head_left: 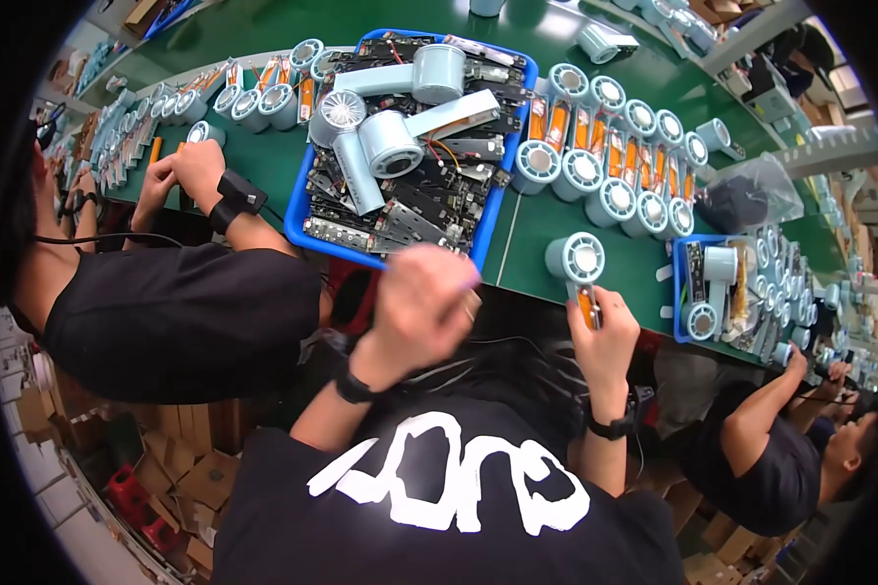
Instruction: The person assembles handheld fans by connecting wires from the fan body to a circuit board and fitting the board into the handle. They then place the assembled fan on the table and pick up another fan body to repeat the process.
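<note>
My right hand (605,336) grips the open handle of a light-blue handheld fan (574,257). Its round head points away from me, and an orange battery shows in the handle between my fingers. In front of the blue tray's near edge is my left hand (418,307), raised and smeared by motion. Its fingers look bent, but whether anything is in them cannot be made out. The blue tray (297,222) holds many dark circuit boards (415,219), with several light-blue fan housings (390,141) lying on top.
Rows of light-blue fans with orange batteries (595,132) lie on the green table (546,229) beyond my right hand. A smaller blue tray (680,292) and a clear plastic bag (766,190) are farther right. Co-workers sit close on the left (166,317) and right (761,448).
</note>
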`<state>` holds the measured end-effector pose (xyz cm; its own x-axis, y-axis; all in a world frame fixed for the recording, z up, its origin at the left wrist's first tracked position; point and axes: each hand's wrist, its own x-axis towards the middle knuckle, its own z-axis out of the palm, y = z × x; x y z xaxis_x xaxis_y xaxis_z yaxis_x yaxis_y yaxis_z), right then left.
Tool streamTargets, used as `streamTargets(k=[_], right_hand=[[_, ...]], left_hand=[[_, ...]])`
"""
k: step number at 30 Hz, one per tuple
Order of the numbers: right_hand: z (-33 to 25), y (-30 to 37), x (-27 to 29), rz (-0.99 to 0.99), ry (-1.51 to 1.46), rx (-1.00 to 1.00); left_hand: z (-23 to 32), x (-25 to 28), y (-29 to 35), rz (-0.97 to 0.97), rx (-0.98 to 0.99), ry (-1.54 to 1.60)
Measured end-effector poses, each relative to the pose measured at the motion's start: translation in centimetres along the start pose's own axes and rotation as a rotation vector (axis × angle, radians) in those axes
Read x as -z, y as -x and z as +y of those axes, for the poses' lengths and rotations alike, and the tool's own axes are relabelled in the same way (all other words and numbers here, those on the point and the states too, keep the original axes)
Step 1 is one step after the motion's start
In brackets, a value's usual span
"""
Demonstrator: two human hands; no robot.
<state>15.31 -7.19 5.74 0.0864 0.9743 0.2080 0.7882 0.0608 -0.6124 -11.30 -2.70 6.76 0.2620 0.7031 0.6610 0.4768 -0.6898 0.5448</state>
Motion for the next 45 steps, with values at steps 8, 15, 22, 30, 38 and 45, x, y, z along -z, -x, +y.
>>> streamTargets(k=[8, 15, 22, 30, 38, 45], right_hand=[[0.4, -2.5, -4.5, 0.125, 0.149, -0.075], [0.3, -2.2, -4.6, 0.158, 0.071, -0.032], [1.0, -1.1, -3.6, 0.318, -0.131, 0.108], [1.9, -1.7, -3.3, 0.317, -0.350, 0.230], [2.4, -2.4, -3.5, 0.337, -0.429, 0.307], [3.6, -3.6, -4.6, 0.193, -0.536, 0.348]], left_hand=[[-3.3, 3.9, -2.3, -0.409, 0.123, -0.291], [-3.3, 4.5, -3.4, -0.499, 0.217, -0.126], [-3.4, 4.5, -4.4, -0.369, 0.121, -0.200], [1.4, 2.1, -4.5, 0.004, -0.009, -0.003], [4.1, -6.2, -0.6, -0.027, 0.866, 0.988], [3.2, -10.2, -0.2, -0.136, 1.092, 1.066]])
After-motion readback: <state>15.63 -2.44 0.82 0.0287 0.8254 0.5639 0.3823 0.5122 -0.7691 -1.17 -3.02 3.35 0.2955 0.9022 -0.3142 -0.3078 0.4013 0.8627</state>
